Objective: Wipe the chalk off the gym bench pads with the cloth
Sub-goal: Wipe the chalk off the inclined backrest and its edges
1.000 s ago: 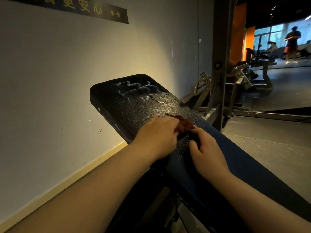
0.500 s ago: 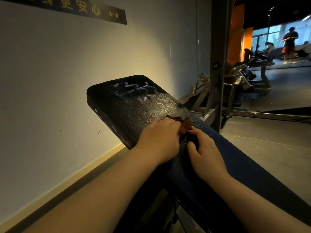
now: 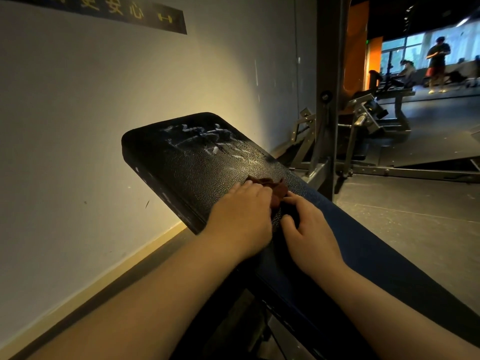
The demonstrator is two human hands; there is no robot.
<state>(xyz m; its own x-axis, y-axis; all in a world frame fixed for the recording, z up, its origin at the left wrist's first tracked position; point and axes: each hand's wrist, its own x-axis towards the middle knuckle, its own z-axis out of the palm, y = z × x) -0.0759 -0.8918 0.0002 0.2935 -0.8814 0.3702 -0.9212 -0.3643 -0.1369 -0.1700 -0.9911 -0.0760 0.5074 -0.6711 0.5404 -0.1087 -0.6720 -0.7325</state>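
At the frame's centre the left hand [image 3: 241, 216] is pressing flattish fingers on the crumpled brown cloth [image 3: 274, 186] lying on the black bench pad [image 3: 179, 167], while the right hand [image 3: 313, 236] is touching its near edge, grip unclear, so firm, flat strokes toward the white chalk smears [image 3: 207, 141] above look best.

**Single head-worn view over the bench pad [image 3: 187, 172]**

One wide-angle camera, worn on the person's head, looks forward and down along the bench pad from its near end. It is close enough that the left hand [image 3: 241, 216] and right hand [image 3: 311, 237] sit mid-frame. The wall [image 3: 91, 113] lies left of the pad and the gym floor [image 3: 415, 209] lies right of it.
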